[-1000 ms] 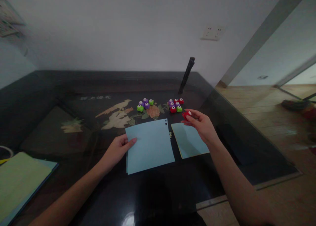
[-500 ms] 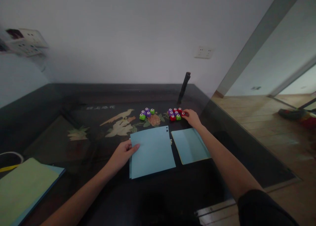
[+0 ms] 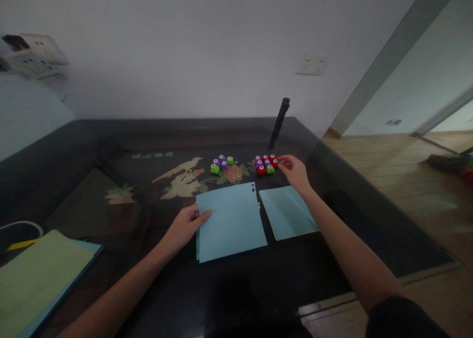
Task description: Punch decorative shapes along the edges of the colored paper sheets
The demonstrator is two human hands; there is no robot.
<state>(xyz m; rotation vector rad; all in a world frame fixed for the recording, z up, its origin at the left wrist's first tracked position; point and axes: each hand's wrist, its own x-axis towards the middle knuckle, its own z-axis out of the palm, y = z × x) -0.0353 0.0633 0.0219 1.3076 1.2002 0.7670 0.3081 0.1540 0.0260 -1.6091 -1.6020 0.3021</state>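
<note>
My left hand [image 3: 185, 225] pinches the left edge of light blue paper sheets [image 3: 232, 224], thumb on top and fingers beneath. Dark heart-shaped marks show in the sheets' upper right corner. My right hand [image 3: 294, 173] reaches to the right side of a tight group of small craft punches [image 3: 266, 164], red, purple and green with white dark-centred tops. Its thumb and forefinger are apart beside a red punch [image 3: 274, 164]; whether they touch it I cannot tell. Another group of punches [image 3: 221, 163], purple and green, sits further left.
A blue pad [image 3: 288, 214] lies under my right forearm. Yellow-green and blue papers [image 3: 40, 279] are at the table's left edge, near a yellow strip [image 3: 22, 244]. A black post [image 3: 282, 116] rises at the back of the dark glossy table [image 3: 162, 298], with the wall behind.
My right fingers have drawn slightly away from the red punch, which now sits against the group. My left hand keeps its hold on the sheets. The camera view has shifted slightly.
</note>
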